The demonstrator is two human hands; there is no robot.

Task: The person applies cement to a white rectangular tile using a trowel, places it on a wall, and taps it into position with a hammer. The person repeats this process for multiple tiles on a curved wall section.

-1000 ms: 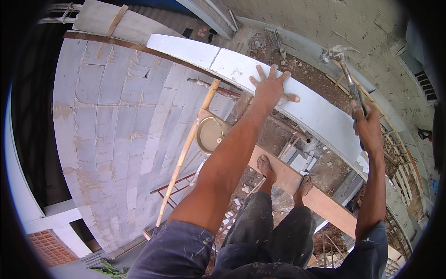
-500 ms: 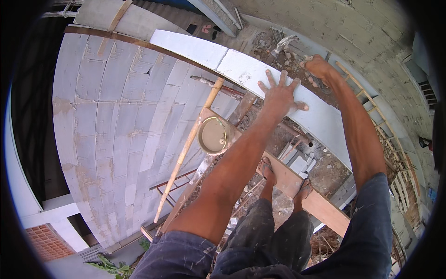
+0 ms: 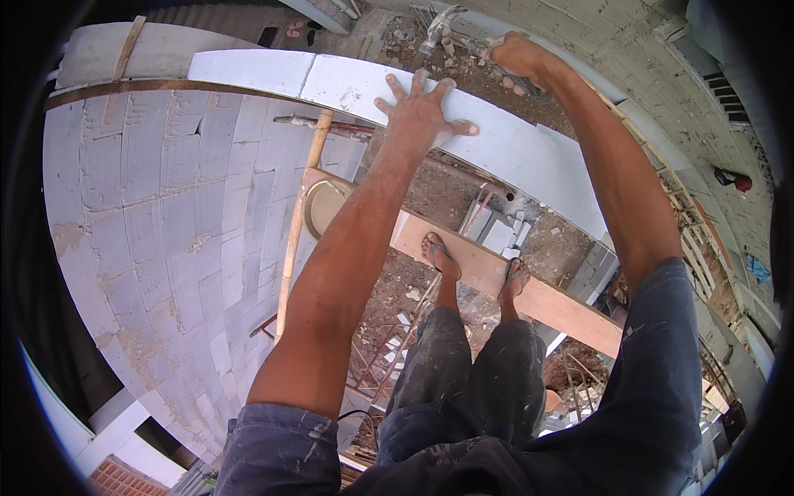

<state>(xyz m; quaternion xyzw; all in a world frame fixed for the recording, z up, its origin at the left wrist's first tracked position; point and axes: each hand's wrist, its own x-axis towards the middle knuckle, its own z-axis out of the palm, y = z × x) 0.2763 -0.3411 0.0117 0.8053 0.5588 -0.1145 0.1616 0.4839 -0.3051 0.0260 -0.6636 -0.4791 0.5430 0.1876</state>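
Pale grey blockwork, its joints smeared with mortar, fills the left side as a wide wall (image 3: pixel 165 182), while a second rough wall (image 3: pixel 595 41) rises at the upper right behind ground strewn with rubble (image 3: pixel 397 41). Across the middle runs a row of smooth white blocks: a shorter white block (image 3: pixel 252 71) at the left and, past a thin joint, a long white block (image 3: pixel 513 157) curving down toward the right.

On this long block lies the left hand (image 3: pixel 419 116), palm down, its grip spread wide with the fingers and thumb splayed over the face. The right hand (image 3: pixel 523 63) is raised beyond the block's far edge, its grip closed around the handle of a claw hammer (image 3: pixel 442 29), whose metal head points left, clear of the block.

Below, the wearer's feet in flip-flops (image 3: pixel 514 277) stand on a wooden plank (image 3: pixel 571 318). Near the plank's left end sits a round bucket (image 3: pixel 324 207), partly hidden by the left forearm, and just beside it a bamboo pole (image 3: pixel 296 236) leans at a slant.
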